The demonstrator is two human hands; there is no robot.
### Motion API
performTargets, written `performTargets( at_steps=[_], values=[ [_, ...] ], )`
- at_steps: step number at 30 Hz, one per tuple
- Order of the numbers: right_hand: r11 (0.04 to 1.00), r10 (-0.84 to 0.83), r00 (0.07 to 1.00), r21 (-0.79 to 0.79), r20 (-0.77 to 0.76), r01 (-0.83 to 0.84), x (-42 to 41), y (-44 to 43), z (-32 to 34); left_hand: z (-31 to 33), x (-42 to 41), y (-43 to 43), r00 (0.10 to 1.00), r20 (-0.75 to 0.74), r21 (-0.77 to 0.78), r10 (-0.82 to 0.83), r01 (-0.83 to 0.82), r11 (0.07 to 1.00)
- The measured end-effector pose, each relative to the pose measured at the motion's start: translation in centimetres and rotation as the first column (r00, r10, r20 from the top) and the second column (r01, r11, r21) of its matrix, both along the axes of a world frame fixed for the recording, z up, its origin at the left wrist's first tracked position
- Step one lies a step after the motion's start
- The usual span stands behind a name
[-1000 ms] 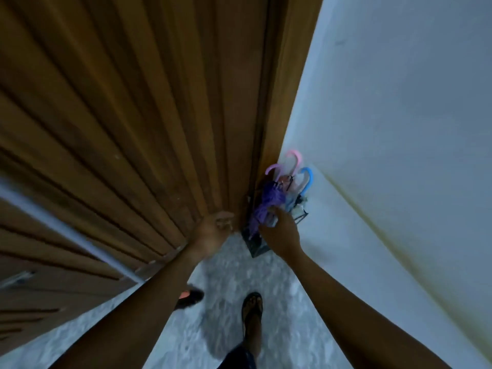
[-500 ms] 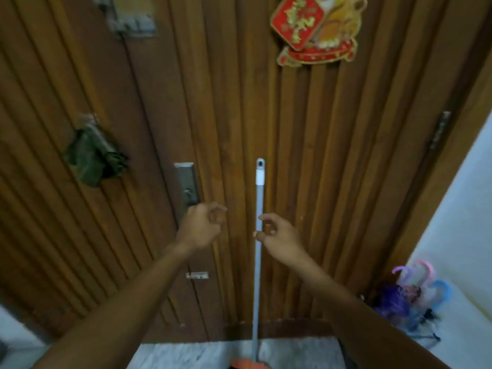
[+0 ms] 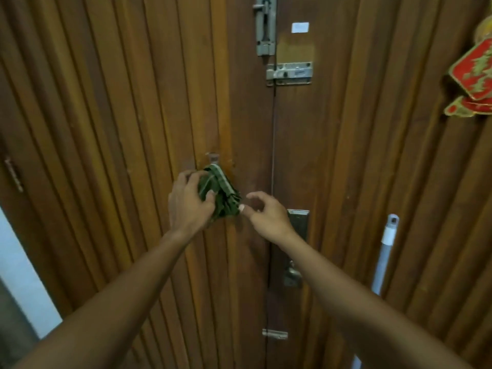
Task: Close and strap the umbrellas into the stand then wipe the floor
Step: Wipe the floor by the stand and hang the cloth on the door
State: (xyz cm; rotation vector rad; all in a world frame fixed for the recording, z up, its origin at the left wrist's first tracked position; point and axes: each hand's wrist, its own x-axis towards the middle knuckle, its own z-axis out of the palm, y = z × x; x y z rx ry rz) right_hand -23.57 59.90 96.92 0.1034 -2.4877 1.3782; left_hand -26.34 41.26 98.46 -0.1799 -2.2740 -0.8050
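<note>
A dark green cloth (image 3: 223, 194) with a pale stripe hangs from a small hook (image 3: 213, 157) on the wooden door. My left hand (image 3: 189, 202) is closed around the cloth's left side, thumb pressed into it. My right hand (image 3: 266, 215) is just right of the cloth, fingers apart, fingertips at its lower edge and holding nothing. A grey mop handle (image 3: 384, 251) leans against the door at the right. The umbrellas and their stand are out of view.
The brown slatted double door (image 3: 106, 129) fills the view. It carries a lever handle plate (image 3: 297, 246), sliding bolts (image 3: 289, 73), a lower latch (image 3: 275, 334) and a red and gold ornament (image 3: 474, 81) at the right edge. A white wall strip (image 3: 21, 275) shows lower left.
The view has swung up and left from the umbrella stand to the door. My right hand has let go of the mop handle. My left hand has taken hold of the hanging green cloth.
</note>
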Motion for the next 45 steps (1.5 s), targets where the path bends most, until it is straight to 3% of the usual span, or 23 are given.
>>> performTargets(
  at_steps=[6, 10, 13, 17, 22, 24, 27, 30, 32, 34, 38, 41, 45],
  values=[
    [0.997, -0.074, 0.997, -0.001, 0.007, 0.074, -4.5, -5.9, 1.3, -0.5, -5.4, -3.5, 0.985, 0.16, -0.02, -0.069, 0.073, 0.997],
    [0.988, -0.152, 0.988, -0.014, -0.02, 0.152, -6.1, -7.0, 2.0, -0.6, -7.1, -2.9, 0.975, 0.192, 0.063, -0.112, 0.102, 0.993],
    [0.976, -0.214, 0.964, -0.079, -0.157, 0.204, -6.0, -6.0, 3.0, 0.0, -6.9, -1.9, 0.99, 0.066, 0.124, -0.128, 0.119, 0.985],
    [0.953, -0.266, 0.937, -0.207, -0.228, 0.22, -4.0, -2.5, 4.7, 1.2, -4.6, 1.3, 0.949, -0.222, 0.329, -0.225, 0.29, 0.899],
    [0.974, -0.216, 0.949, -0.119, -0.229, 0.193, 1.8, 5.6, 2.6, 1.0, -0.2, 8.6, 0.867, -0.295, 0.214, -0.402, 0.47, 0.856],
    [0.962, -0.264, 0.943, -0.122, -0.203, 0.244, 5.3, 9.8, 0.9, -0.2, 1.7, 12.1, 0.837, -0.208, 0.139, -0.506, 0.537, 0.832],
    [0.929, -0.342, 0.939, -0.169, -0.043, 0.331, 11.7, 17.2, -2.0, -2.3, 5.4, 18.2, 0.749, 0.061, 0.07, -0.66, 0.656, 0.751],
    [0.906, -0.365, 0.918, -0.17, 0.152, 0.388, 19.1, 25.1, -5.4, -5.3, 8.9, 25.0, 0.456, 0.441, 0.19, -0.773, 0.794, 0.577],
    [0.893, -0.389, 0.894, -0.147, 0.223, 0.426, 24.2, 30.0, -8.0, -8.1, 11.7, 29.8, 0.265, 0.604, 0.209, -0.752, 0.857, 0.47],
    [0.882, -0.414, 0.864, -0.107, 0.287, 0.459, 29.0, 34.5, -10.9, -11.2, 15.3, 34.7, 0.17, 0.688, 0.173, -0.705, 0.906, 0.387],
    [0.865, -0.455, 0.781, 0.003, 0.428, 0.502, 38.2, 42.7, -17.3, -19.1, 22.8, 44.9, 0.097, 0.754, 0.145, -0.649, 0.94, 0.309],
    [0.845, -0.515, 0.681, 0.175, 0.521, 0.506, 44.0, 48.2, -23.1, -25.4, 28.2, 51.4, 0.039, 0.83, 0.148, -0.556, 0.946, 0.287],
    [0.905, -0.386, 0.594, 0.163, 0.706, 0.394, 48.8, 52.1, -32.1, -33.9, 33.9, 57.4, -0.085, 0.866, 0.249, -0.493, 0.928, 0.276]
  ],
)
